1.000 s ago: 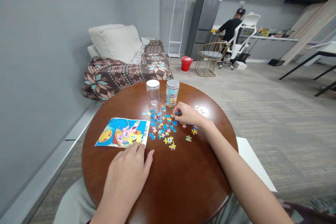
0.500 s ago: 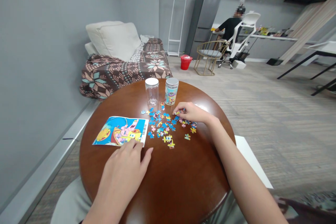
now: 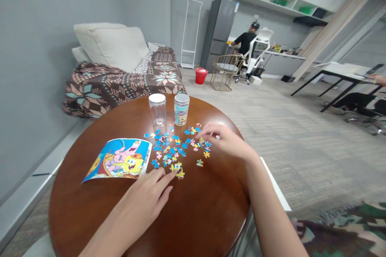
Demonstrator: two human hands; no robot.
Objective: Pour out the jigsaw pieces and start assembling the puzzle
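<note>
My left hand [image 3: 150,190] lies low over the brown round table, its fingers loosely stretched. Its index fingertip touches a small group of joined yellow puzzle pieces [image 3: 177,168]. My right hand [image 3: 221,140] is blurred above the right side of the scattered jigsaw pieces [image 3: 175,150], thumb and fingers pinched together. A yellowish puzzle piece [image 3: 202,140] shows at those fingertips, partly hidden. Left of the pile lies a cartoon picture sheet [image 3: 120,158], its edges slightly lifted. One loose piece [image 3: 200,163] sits apart near the joined group.
Behind the pieces stand a clear lidded jar [image 3: 158,112] and a cartoon-printed jar [image 3: 181,111]. Past the round table [image 3: 193,209] are a sofa with a patterned cover [image 3: 126,80], a red bin [image 3: 201,75] and a wire chair [image 3: 226,68]. A person [image 3: 247,42] sits farther back.
The view has swung to the right. My left hand has moved from the picture sheet's edge to the joined pieces. My right hand has lifted and shifted right over the pile, uncovering several pieces.
</note>
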